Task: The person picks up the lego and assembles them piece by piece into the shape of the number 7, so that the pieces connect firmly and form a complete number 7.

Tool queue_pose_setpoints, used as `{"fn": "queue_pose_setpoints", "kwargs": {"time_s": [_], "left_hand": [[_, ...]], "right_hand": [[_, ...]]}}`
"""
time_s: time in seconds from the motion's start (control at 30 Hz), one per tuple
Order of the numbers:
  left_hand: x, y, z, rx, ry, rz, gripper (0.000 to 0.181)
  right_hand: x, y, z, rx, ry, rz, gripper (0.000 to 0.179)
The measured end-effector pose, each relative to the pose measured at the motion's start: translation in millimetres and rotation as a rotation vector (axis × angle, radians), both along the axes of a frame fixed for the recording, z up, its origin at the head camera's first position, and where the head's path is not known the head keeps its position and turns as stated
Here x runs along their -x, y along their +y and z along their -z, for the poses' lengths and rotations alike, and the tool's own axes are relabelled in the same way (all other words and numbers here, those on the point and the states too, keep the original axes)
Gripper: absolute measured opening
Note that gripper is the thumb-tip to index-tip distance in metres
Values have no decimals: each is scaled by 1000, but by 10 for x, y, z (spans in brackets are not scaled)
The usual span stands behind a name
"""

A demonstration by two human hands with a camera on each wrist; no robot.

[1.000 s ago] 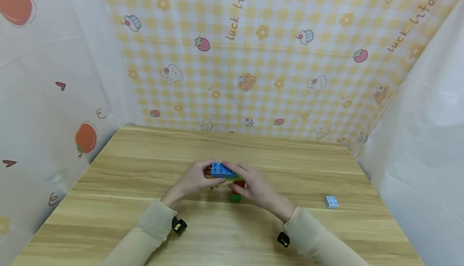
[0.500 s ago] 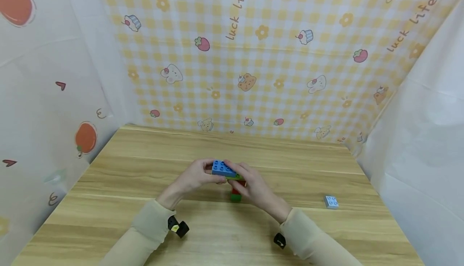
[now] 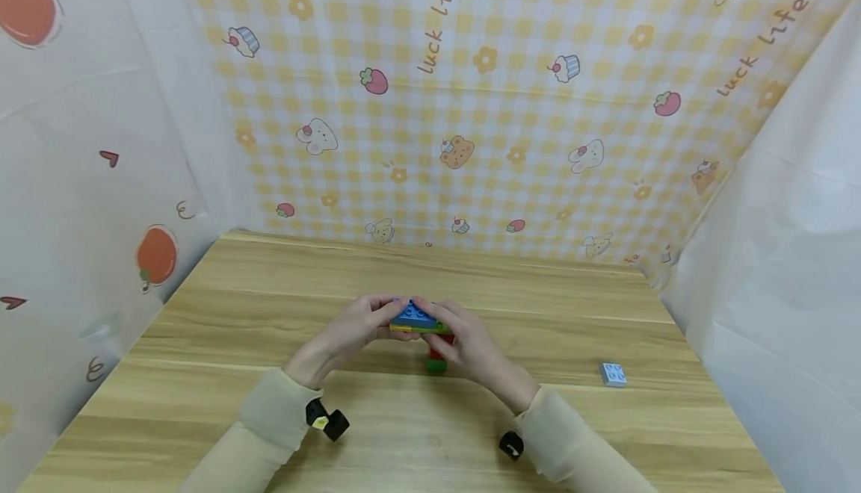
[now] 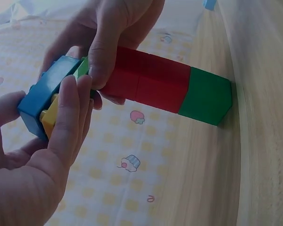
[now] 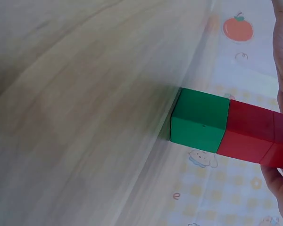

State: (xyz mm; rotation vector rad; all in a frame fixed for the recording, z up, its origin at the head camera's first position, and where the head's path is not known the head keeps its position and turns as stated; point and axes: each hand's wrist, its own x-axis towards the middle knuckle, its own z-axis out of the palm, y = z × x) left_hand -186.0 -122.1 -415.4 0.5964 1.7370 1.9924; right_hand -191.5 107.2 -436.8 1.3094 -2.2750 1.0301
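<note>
A toy brick tower stands upright on the table. Its base is a dark green brick (image 5: pixel 200 120), with red bricks (image 4: pixel 162 77) stacked above. Across the top lie a light green brick (image 4: pixel 82 67) and a yellow brick (image 4: pixel 49 115), with a long blue brick (image 3: pixel 418 317) over them. My left hand (image 3: pixel 353 329) pinches the overhanging blue and yellow end, thumb above and fingers below. My right hand (image 3: pixel 474 340) grips the tower's upper part, its thumb by the top red brick and a finger on the blue brick. Fingers hide part of the joints.
A small pale blue brick (image 3: pixel 613 374) lies on the wooden table (image 3: pixel 538 418) to the right. Patterned cloth (image 3: pixel 484 142) closes off the back, with white cloth walls at both sides.
My left thumb has shifted onto the top of the blue brick, and the yellow edge beneath now shows. My right hand keeps its grip; the tower stays in place.
</note>
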Motion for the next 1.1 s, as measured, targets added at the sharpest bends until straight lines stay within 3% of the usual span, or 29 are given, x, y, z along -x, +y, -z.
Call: {"fn": "queue_pose_setpoints", "kwargs": {"time_s": [0.37,0.73,1.1], "left_hand": [[9,18,-8,-2,-12,-41,45],[-4,32,-41,-136,-215,-98,30],[-22,93,-39,-104,-220,-189,33]], "right_hand": [[4,-35,19,37,21,5,61],[-10,-4,21,43,-25,-2,59],[20,12,11,64,-29,-39,57]]}}
